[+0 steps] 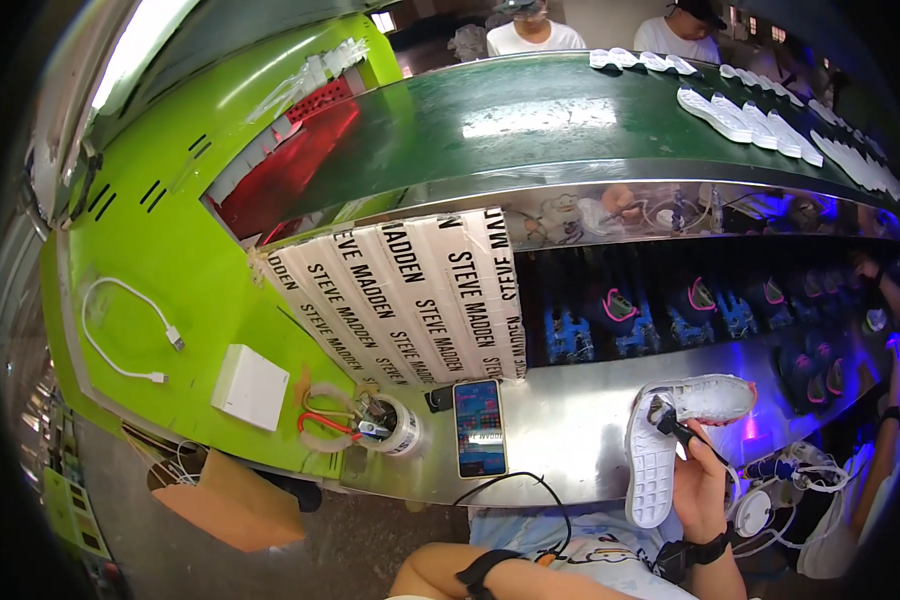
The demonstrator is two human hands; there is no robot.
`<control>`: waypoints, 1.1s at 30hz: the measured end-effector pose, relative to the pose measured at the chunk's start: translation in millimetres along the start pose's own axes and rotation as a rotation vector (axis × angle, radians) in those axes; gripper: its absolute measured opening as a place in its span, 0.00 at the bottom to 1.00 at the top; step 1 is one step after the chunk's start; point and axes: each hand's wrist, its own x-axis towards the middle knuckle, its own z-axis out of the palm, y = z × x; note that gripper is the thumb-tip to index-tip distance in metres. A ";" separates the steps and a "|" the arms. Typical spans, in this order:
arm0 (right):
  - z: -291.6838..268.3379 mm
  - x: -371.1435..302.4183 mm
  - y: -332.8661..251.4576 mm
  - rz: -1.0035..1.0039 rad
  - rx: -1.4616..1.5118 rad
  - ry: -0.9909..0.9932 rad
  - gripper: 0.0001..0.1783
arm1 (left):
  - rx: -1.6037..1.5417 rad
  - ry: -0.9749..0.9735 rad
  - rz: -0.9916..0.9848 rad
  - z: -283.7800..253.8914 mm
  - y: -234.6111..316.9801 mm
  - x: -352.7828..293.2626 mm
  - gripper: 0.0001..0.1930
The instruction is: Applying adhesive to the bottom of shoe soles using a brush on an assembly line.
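Observation:
My right hand [698, 492], with a black band at its wrist, comes up from the lower right. Its fingers close round a small black-handled tool [678, 430], whose dark tip sits against a white shoe sole [649, 485]. This sole stands lengthwise with its grid pattern showing and reaches past the bench's front edge; what supports it is unclear. A second white sole [715, 398] lies crosswise behind it on the metal bench [560, 440]. My left hand [565, 583] is low over my lap, cut by the lower edge, its fingers hidden.
Left of the soles are a phone [481, 430], a cup of tools [402, 430], red-handled scissors [325, 430] and a printed carton [400, 300]. Behind runs a green belt [420, 130] carrying white soles [750, 125]. A black cable [530, 477] hangs near my lap. Co-workers stand beyond.

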 end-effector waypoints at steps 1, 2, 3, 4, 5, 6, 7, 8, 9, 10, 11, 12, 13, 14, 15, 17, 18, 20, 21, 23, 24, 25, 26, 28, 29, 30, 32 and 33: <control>-1.2 0.8 0.6 0.011 -0.002 0.003 0.19 | 0.151 -0.130 -0.075 1.5 6.2 -5.6 0.11; 3.5 0.3 2.8 0.040 -0.006 -0.016 0.19 | 0.326 -0.249 -0.157 9.3 16.3 -11.3 0.12; 4.6 -0.1 0.5 0.054 0.013 -0.002 0.19 | 0.270 -0.262 -0.230 9.9 21.6 -21.1 0.14; 1.6 0.0 -3.1 0.041 0.013 0.010 0.19 | 0.228 -0.155 -0.300 8.7 27.4 -35.0 0.14; 5.0 -2.2 -1.4 0.050 0.004 -0.010 0.20 | 0.216 -0.028 -0.385 17.1 38.9 -52.6 0.15; 5.6 -2.5 -1.6 0.052 -0.004 -0.022 0.20 | 0.223 -0.025 -0.391 19.7 46.7 -82.1 0.15; 1.6 -1.5 -6.7 0.030 -0.006 0.000 0.20 | 0.105 0.201 -0.531 8.5 47.5 -124.6 0.15; 1.3 -3.2 -10.5 0.028 -0.037 -0.023 0.20 | -0.003 0.439 -0.676 2.7 48.1 -161.7 0.15; 1.1 -5.8 -12.0 0.030 -0.067 -0.049 0.19 | 0.080 0.719 -0.806 -1.0 46.8 -189.4 0.15; 1.0 -7.4 -8.7 0.031 -0.064 -0.047 0.19 | 0.038 1.071 -0.972 0.3 35.0 -208.7 0.18; 4.1 -8.0 -1.4 0.084 -0.038 -0.067 0.19 | 0.066 1.345 -0.928 -0.4 7.4 -223.2 0.22; 8.6 -7.7 6.1 0.139 -0.014 -0.086 0.19 | -0.064 1.393 -0.691 -10.4 -17.3 -219.4 0.23; 16.9 -7.4 13.5 0.158 -0.005 -0.132 0.20 | -0.196 1.419 -0.452 -21.2 -43.8 -212.0 0.24; 22.7 -6.1 22.6 0.138 -0.008 -0.136 0.20 | -0.499 1.452 -0.260 -30.1 -67.4 -201.6 0.29; 29.0 -3.3 27.7 0.130 -0.010 -0.100 0.19 | -0.501 1.451 -0.265 -38.8 -85.1 -196.4 0.29; 35.6 6.7 25.0 0.116 -0.009 -0.051 0.17 | -0.720 1.280 0.072 -59.2 -113.6 -194.8 0.28; 38.3 2.2 11.4 0.011 -0.287 -0.021 0.15 | -0.820 1.166 0.232 -61.9 -110.5 -176.2 0.27; 40.7 -0.7 -5.9 -0.097 -0.565 0.026 0.13 | -0.714 1.343 0.100 -63.1 -110.6 -161.5 0.26; 40.6 0.4 -11.8 -0.569 -1.031 -0.133 0.13 | -0.827 1.249 0.118 -71.2 -118.7 -176.0 0.26; 32.3 2.4 -10.2 -0.984 -1.469 -0.428 0.16 | -1.007 1.227 0.128 -84.9 -133.1 -200.9 0.27; 32.4 -3.2 -2.2 -0.859 -1.317 -0.513 0.14 | -0.840 1.429 0.030 -83.9 -134.1 -211.4 0.28; 35.4 -3.3 -6.1 -0.686 -1.228 -0.477 0.13 | -0.699 1.459 -0.006 -87.2 -124.6 -198.1 0.29; 37.4 -6.2 -9.9 -0.517 -1.127 -0.439 0.13 | -0.555 1.486 -0.041 -86.4 -113.7 -185.1 0.29; 44.2 10.7 -23.1 -0.927 -1.346 -0.304 0.15 | -0.710 1.214 0.079 -88.2 -110.3 -190.7 0.30; 38.0 4.5 -19.8 -0.826 -1.459 -0.508 0.16 | -0.916 1.371 0.217 -90.6 -119.5 -204.5 0.32; 36.8 -0.4 -9.6 -0.878 -1.400 -0.653 0.16 | -0.716 1.436 0.034 -93.9 -114.5 -185.9 0.34; 41.0 -13.0 -11.7 -0.580 -1.281 -0.749 0.16 | -0.927 1.211 0.295 -99.6 -110.9 -167.7 0.34; 36.2 -6.4 -13.1 -0.432 -1.090 -0.631 0.16 | -0.806 1.327 0.257 -100.6 -109.8 -171.0 0.35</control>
